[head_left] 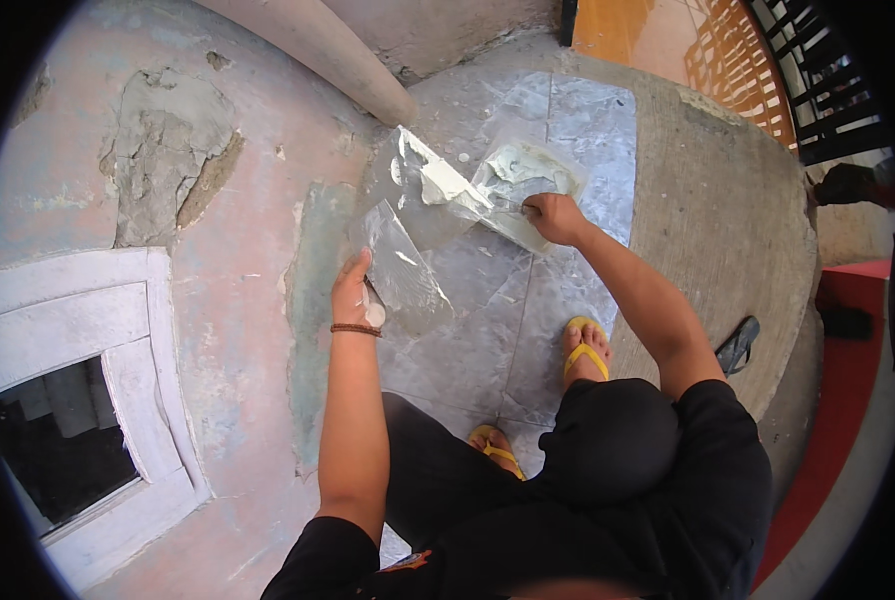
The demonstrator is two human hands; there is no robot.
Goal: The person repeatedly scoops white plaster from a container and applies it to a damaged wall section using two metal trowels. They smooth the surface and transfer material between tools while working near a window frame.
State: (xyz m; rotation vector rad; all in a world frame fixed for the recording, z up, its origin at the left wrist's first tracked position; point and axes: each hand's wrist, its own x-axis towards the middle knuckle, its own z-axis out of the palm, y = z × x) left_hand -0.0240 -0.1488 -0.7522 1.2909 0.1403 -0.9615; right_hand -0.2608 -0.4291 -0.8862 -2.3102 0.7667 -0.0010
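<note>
Your left hand [352,290] grips a flat, greyish, white-smeared plate [404,262] near the patchy pink wall [238,310]. Your right hand [560,218] closes on a thin tool [509,206], its shape unclear, at the translucent square tub [575,178] holding thick white paste [528,163], above grey marbled floor tiles [593,122].

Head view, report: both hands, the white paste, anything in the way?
Left hand holding smeared flat blade. Right hand closed on thin tool at pale container. White paste inside and streaked alongside. Pipe ends near streak, possibly obstructive.
</note>
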